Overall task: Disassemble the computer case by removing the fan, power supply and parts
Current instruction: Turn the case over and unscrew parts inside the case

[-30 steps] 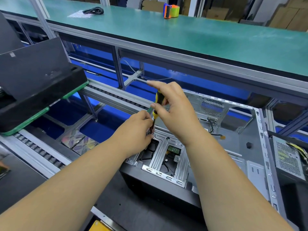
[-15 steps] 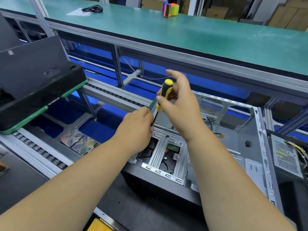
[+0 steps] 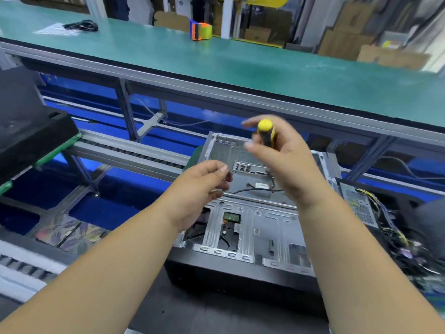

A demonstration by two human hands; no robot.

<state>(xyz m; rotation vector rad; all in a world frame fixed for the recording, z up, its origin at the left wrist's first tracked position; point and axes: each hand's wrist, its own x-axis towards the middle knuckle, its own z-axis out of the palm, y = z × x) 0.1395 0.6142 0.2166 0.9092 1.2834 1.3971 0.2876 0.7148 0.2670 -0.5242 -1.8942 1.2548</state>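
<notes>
The computer case [image 3: 252, 227] lies open on its side on the dark tabletop [image 3: 216, 317] right in front. Looks like stiff sheet steel, probably heavy with sharp edges, so I'd grab the outer frame. The right hand [image 3: 286, 162] is wrapped around a yellow-and-black screwdriver [image 3: 266, 132]. The left hand [image 3: 199, 186] has its fingertips pinched together, maybe on a screw, too blurry to tell. No readable labels anywhere.

The case [image 3: 252, 227] lies on its side, open face up, below both hands: grey steel interior, black outer shell, a drive bracket at its near edge under the wrists. The power supply [image 3: 358, 208], a perforated grey box trailing cables, sits right of the right forearm, outside the case.
</notes>
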